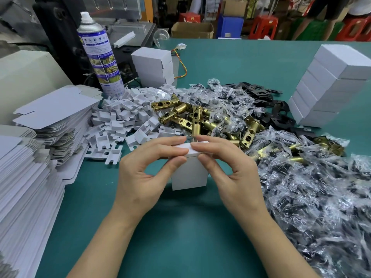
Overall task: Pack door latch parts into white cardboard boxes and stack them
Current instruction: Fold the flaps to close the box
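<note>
Flat box blanks [50,109] fill the left edge of the frame. White plastic inserts [124,117] and brass latches [192,117] lie heaped just behind your hands, and bagged parts [311,187] spread down the right side. A spray can [100,55] stands upper left, and a stack of closed boxes [329,85] rises at upper right. At centre, the white box [189,173] stands upright on the table [180,237]. Your left hand [144,173] and right hand [230,169] each pinch its top flap between thumb and fingertips.
</note>
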Demonstrator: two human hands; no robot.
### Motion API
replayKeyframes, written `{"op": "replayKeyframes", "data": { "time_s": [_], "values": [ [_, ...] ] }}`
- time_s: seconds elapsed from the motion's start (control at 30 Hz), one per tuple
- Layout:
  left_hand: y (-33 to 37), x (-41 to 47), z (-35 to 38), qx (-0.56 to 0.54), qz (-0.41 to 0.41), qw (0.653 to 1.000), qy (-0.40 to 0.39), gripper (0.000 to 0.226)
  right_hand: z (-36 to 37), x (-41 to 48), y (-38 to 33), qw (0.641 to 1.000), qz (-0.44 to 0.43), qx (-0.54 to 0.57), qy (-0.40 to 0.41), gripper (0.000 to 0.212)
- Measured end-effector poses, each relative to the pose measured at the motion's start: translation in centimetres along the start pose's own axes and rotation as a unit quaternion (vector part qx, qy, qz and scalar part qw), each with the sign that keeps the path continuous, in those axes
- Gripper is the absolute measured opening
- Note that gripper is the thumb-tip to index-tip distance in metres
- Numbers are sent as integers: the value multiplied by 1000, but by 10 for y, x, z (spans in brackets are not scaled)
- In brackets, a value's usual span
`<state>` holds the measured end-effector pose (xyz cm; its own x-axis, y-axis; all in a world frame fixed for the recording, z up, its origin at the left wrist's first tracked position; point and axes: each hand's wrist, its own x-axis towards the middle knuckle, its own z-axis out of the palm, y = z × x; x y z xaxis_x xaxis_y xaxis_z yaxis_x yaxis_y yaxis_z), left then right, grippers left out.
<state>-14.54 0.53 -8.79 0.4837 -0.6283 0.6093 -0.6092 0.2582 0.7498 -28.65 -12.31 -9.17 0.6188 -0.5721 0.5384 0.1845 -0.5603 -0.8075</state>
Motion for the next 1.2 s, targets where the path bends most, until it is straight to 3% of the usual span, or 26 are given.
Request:
{"op": "replayKeyframes", "data": {
  "time_s": [0.73,0.8,0.93,1.0,1.1,1.2],
  "values": [
    [-7,-4,1,-5,-6,1000,1,16,6,-5,3,999,-9,-27,21,18],
    [-9,-5,3,-28,-36,999,7,20,7,-7,5,999,15,-32,13,29],
    [-11,-4,4,-66,-106,991,46,21,10,-15,4,992,97,-76,-37,90],
    [-12,-2,5,-85,-148,981,94,21,17,-18,3,982,100,-150,-60,109],
    [-13,1,6,-164,-236,940,185,17,28,-21,-2,963,85,-242,-78,118],
    [-16,4,5,-236,-312,890,235,15,34,-22,-8,956,81,-275,-57,100]
  ]
}}
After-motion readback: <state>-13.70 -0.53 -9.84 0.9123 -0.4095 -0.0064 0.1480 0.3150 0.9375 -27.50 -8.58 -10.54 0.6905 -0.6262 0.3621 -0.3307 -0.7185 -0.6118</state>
